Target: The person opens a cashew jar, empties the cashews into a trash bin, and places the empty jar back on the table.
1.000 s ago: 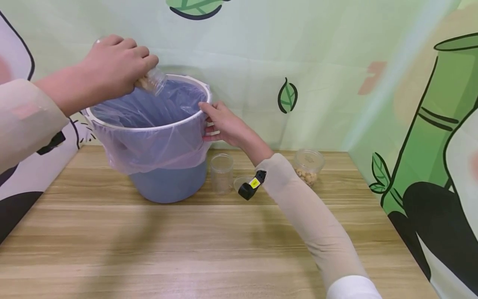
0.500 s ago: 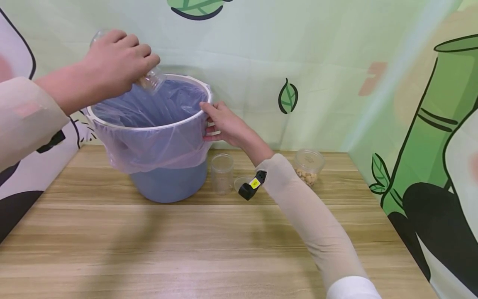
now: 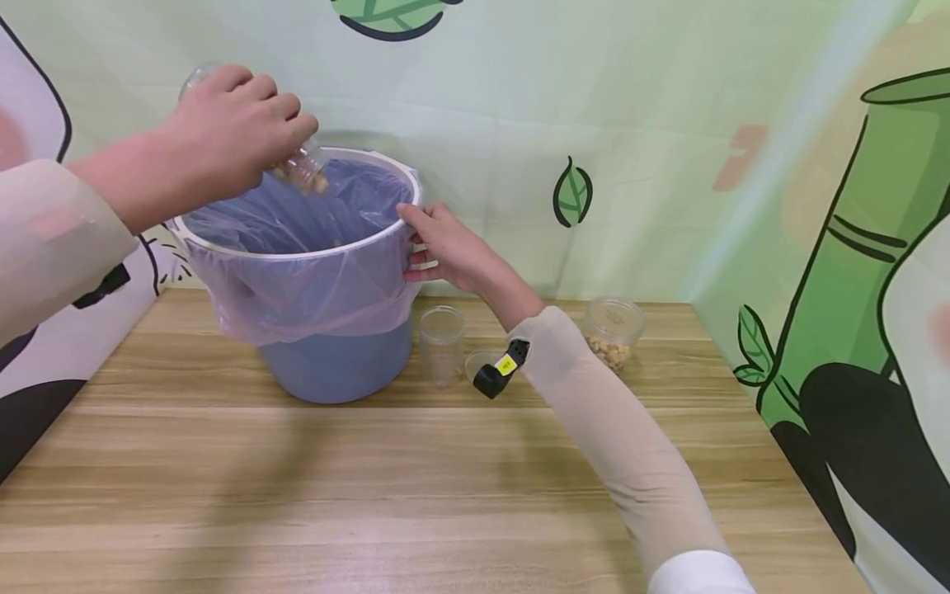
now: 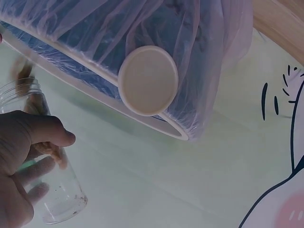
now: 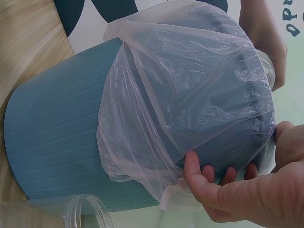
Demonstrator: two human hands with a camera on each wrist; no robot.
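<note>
In the head view my left hand (image 3: 237, 124) grips a clear jar (image 3: 303, 167), tilted with its mouth down over a blue trash bin (image 3: 337, 367). Light brown pieces (image 3: 319, 183) are at the jar's mouth; in the left wrist view they blur as they drop out, and others are still inside the jar (image 4: 69, 197). A thin pinkish bag (image 3: 312, 293) lines the bin and folds over its white rim. At the rim's right side my right hand (image 3: 453, 247) holds on, thumb on top and fingers against the bag outside. The bin's bottom is hidden.
A clear open jar (image 3: 441, 346) stands on the wooden table (image 3: 445, 495) just right of the bin. Beside it lies a clear round lid (image 3: 481, 361), partly behind the wrist camera. Farther right, behind the right arm, stands a lidded jar (image 3: 614, 334) with brown pieces.
Brown pieces have slid forward to the mouth of the tilted jar and are coming out. The left hand has shifted only slightly; the right hand keeps its place on the rim.
</note>
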